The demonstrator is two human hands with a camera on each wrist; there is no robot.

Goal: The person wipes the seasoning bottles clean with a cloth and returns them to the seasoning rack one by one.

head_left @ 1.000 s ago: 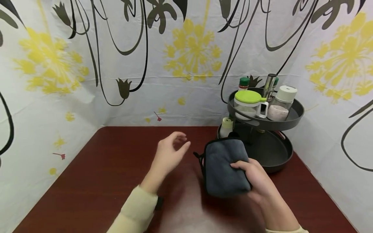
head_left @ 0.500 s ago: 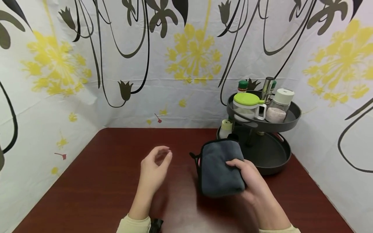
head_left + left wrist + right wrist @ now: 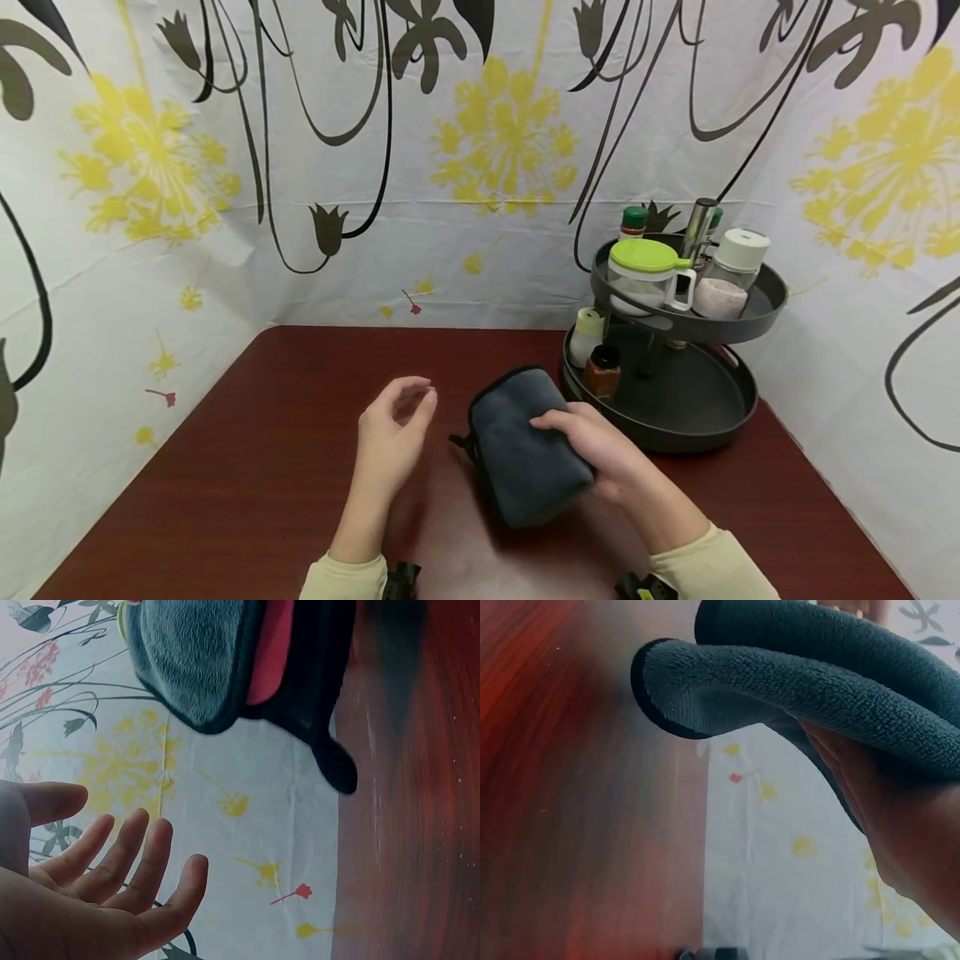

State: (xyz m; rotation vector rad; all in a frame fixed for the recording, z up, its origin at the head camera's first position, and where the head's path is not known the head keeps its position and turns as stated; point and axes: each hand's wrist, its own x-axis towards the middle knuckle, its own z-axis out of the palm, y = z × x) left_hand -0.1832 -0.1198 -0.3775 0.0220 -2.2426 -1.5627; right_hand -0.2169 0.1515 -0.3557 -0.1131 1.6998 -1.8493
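Note:
My right hand grips a folded blue-grey plush cloth with black edging, its thumb on the near face. In the right wrist view, the cloth shows thick folded layers, and the hand clasps it from the right. A pink-red layer and a dark loop show at the cloth's edge in the left wrist view. Apart from it, to the left in the head view, my left hand hovers above the dark red table. Its fingers are loosely bent and hold nothing.
A black two-tier round rack stands at the back right. Its upper tier carries a green-lidded jar, a white-capped jar and green-capped bottles. On the lower tier are a pale-capped bottle and a black-capped orange-brown jar.
My right hand has carried the cloth leftward and tilted it, uncovering the orange-brown jar on the lower tier. My left hand has drawn back to the left and slightly down, still holding nothing.

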